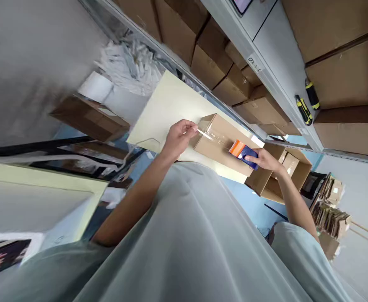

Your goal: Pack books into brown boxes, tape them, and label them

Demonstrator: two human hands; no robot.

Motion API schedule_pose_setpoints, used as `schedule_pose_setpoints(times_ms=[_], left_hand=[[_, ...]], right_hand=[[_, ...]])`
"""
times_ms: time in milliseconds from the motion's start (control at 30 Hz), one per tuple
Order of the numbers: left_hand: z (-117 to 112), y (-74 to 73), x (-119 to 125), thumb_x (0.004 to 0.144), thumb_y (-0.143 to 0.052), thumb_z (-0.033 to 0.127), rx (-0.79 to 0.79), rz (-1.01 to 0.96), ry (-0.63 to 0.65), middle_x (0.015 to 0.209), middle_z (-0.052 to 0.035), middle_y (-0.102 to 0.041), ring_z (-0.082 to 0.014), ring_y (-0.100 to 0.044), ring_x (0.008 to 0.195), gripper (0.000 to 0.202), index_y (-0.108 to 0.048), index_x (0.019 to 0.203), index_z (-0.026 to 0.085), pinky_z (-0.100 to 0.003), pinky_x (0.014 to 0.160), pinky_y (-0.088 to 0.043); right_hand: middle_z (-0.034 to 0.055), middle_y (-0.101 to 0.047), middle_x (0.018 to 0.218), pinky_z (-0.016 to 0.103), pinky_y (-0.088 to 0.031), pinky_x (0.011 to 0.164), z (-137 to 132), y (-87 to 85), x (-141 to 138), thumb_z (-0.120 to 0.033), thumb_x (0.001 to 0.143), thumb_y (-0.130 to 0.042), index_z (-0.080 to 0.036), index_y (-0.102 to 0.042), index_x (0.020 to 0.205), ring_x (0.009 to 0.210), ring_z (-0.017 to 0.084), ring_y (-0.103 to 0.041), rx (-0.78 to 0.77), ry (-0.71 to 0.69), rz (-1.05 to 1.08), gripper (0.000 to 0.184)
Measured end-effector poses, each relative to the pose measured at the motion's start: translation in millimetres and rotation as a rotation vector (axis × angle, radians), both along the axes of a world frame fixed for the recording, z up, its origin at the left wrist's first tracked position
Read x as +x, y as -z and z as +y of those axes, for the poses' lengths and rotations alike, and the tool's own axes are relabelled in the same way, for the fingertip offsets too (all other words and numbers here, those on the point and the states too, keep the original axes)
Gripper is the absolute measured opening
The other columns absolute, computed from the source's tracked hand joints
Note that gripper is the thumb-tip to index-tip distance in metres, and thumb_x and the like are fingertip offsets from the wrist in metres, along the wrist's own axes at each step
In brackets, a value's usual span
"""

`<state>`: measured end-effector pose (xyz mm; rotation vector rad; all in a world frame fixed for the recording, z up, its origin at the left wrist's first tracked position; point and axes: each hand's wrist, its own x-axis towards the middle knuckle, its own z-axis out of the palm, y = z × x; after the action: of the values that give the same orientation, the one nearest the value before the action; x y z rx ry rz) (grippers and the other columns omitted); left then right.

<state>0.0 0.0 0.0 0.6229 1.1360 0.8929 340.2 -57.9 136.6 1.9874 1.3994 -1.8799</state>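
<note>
The right hand [263, 160] is closed around the tape dispenser [241, 151] at one end of the cardboard box [215, 147]. The left hand [179, 135] pinches the tape end [204, 134] at the other. The box's long axis runs between them, on the worktop [168, 105].

One view, from the wearer's head, tipped steeply forward and down over the chest: the pale shirt [196, 235] fills the lower frame, very close. The camera is rolled hard, so the shelving [265, 71] runs diagonally across the top right. Mid-frame, at arm's length, sit the cardboard box [221, 142], the left hand [179, 136] on the tape strip [205, 134] and the right hand [264, 159] on the tape dispenser [242, 152].
</note>
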Motion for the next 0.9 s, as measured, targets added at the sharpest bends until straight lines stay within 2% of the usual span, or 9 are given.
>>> schedule_pose_setpoints(times_ms=[167, 300, 400, 500, 567, 667, 700, 800, 900], left_hand=[[4, 12.4, 7, 0.079, -0.088, 0.052, -0.066, -0.046, 0.011, 0.085, -0.0001, -0.069, -0.0198, -0.075, 0.094, 0.041, -0.064, 0.087, 0.020, -0.051, 0.105, -0.063], [8, 26.8, 17, 0.082, -0.086, 0.044, -0.130, 0.040, -0.002, 0.080, 0.0003, -0.070, -0.0189, -0.074, 0.088, 0.032, -0.066, 0.088, 0.020, -0.046, 0.097, -0.066], [10, 34.6, 27, 0.080, -0.084, 0.035, -0.195, 0.135, 0.069, 0.079, -0.0025, -0.073, -0.0202, -0.072, 0.082, 0.023, -0.069, 0.083, 0.019, -0.038, 0.087, -0.064], [11, 36.3, 32, 0.081, -0.078, 0.029, -0.177, 0.227, 0.150, 0.082, -0.0042, -0.077, -0.0218, -0.073, 0.084, 0.012, -0.072, 0.083, 0.019, -0.034, 0.085, -0.059], [11, 33.8, 31, 0.084, -0.074, 0.029, -0.106, 0.349, 0.203, 0.083, -0.0029, -0.078, -0.0229, -0.074, 0.085, 0.013, -0.076, 0.094, 0.021, -0.033, 0.085, -0.057], [10, 23.8, 23, 0.086, -0.076, 0.031, 0.062, 0.635, 0.241, 0.092, -0.0025, -0.079, -0.0238, -0.074, 0.086, 0.038, -0.077, 0.123, 0.024, -0.035, 0.090, -0.055], [10, 18.7, 20, 0.086, -0.077, 0.032, 0.131, 0.722, 0.234, 0.098, -0.0034, -0.080, -0.0235, -0.074, 0.086, 0.041, -0.077, 0.126, 0.024, -0.035, 0.092, -0.054], [6, 1.6, 19, 0.094, -0.072, 0.039, 0.315, 0.846, 0.238, 0.106, -0.0064, -0.081, -0.0227, -0.073, 0.083, 0.025, -0.083, 0.108, 0.022, -0.035, 0.092, -0.053], [-2, -10.5, 27, 0.096, -0.072, 0.047, 0.383, 0.853, 0.277, 0.105, -0.0070, -0.082, -0.0232, -0.072, 0.081, 0.029, -0.087, 0.099, 0.022, -0.035, 0.088, -0.054]], right_hand=[[0.0015, -0.074, 0.067, 0.028, -0.056, 0.050, -3, 3.3, -1, -0.080, 0.081, -0.082, -0.022, -0.066, 0.084, 0.053, 0.019, -0.067, 0.017, 0.020, -0.021, 0.060], [0.0021, -0.073, 0.065, 0.030, -0.058, 0.051, 1, 2.3, -4, -0.081, 0.082, -0.080, -0.023, -0.064, 0.080, 0.055, 0.021, -0.070, 0.025, 0.002, -0.044, 0.060], [0.0021, -0.073, 0.065, 0.029, -0.057, 0.053, 2, 2.6, -5, -0.081, 0.082, -0.080, -0.023, -0.064, 0.080, 0.056, 0.021, -0.071, 0.033, -0.014, -0.053, 0.060], [0.0019, -0.073, 0.067, 0.029, -0.058, 0.056, 1, 4.6, -5, -0.082, 0.082, -0.079, -0.023, -0.065, 0.082, 0.059, 0.022, -0.072, 0.038, -0.011, -0.062, 0.060], [0.0019, -0.073, 0.066, 0.029, -0.056, 0.056, 0, 5.9, -5, -0.083, 0.082, -0.077, -0.022, -0.065, 0.082, 0.060, 0.022, -0.072, 0.049, -0.022, -0.076, 0.062], [0.0025, -0.073, 0.064, 0.029, -0.054, 0.057, -2, 7.5, -6, -0.085, 0.083, -0.073, -0.021, -0.066, 0.080, 0.058, 0.021, -0.069, 0.089, -0.065, -0.101, 0.064], [0.0026, -0.073, 0.064, 0.029, -0.053, 0.057, -2, 8.1, -6, -0.086, 0.084, -0.071, -0.021, -0.066, 0.079, 0.058, 0.020, -0.068, 0.107, -0.077, -0.108, 0.065], [0.0021, -0.073, 0.064, 0.028, -0.051, 0.059, -4, 10.1, -7, -0.088, 0.083, -0.068, -0.020, -0.065, 0.076, 0.057, 0.019, -0.066, 0.146, -0.103, -0.102, 0.068], [0.0019, -0.072, 0.064, 0.027, -0.049, 0.059, -5, 12.4, -6, -0.090, 0.082, -0.067, -0.020, -0.065, 0.073, 0.057, 0.018, -0.065, 0.186, -0.119, -0.071, 0.070]])
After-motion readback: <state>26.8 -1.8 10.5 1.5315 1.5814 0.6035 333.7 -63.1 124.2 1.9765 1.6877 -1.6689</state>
